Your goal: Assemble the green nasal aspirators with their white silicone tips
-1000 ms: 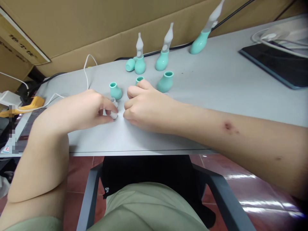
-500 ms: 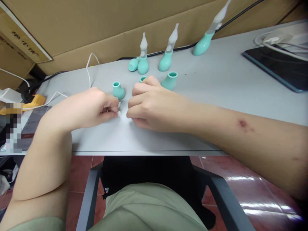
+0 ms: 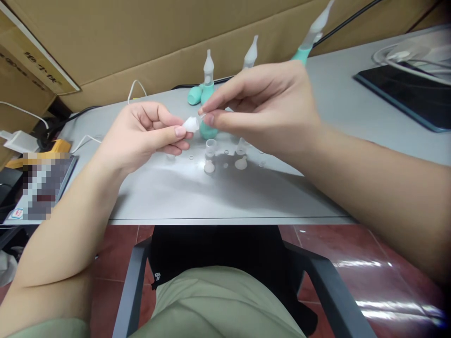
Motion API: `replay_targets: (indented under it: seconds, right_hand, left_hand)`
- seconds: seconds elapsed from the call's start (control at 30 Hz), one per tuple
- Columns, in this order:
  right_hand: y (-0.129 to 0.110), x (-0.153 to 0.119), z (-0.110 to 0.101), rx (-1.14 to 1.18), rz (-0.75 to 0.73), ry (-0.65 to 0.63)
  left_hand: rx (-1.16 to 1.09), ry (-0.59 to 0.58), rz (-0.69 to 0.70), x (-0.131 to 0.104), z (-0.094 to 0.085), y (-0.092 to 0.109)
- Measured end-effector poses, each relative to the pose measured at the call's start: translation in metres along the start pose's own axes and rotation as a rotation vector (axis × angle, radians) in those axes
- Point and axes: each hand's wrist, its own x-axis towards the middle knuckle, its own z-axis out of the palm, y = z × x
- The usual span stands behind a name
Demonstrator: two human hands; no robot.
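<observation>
My left hand is raised above the grey table and pinches a small translucent white cap between thumb and forefinger. My right hand meets it from the right, its thumb and forefinger tips touching the same cap. Below the hands, several small clear parts and round discs lie on the table. A teal bulb shows just under my right fingertips.
Assembled teal bulbs with white nozzles stand at the back by the cardboard wall. A dark tablet with white cables lies far right. White cables and a yellow object lie at the left. A chair frame is below the table edge.
Both hands have lifted off the table and come together in the air around the white cap. The small clear parts that they covered now show on the table.
</observation>
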Motion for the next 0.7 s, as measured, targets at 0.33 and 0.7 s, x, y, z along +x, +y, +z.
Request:
replay_targets:
  seconds: [0.33,0.7]
  right_hand:
    - [-0.002,-0.005,0.004,0.048,-0.003,0.021]
    - [-0.009,-0.003,0.001,-0.006,0.067,-0.041]
  left_hand:
    - [0.012,0.028,-0.014,0.003,0.007,-0.008]
    - [-0.002,0.027,0.001,0.006,0.009,-0.011]
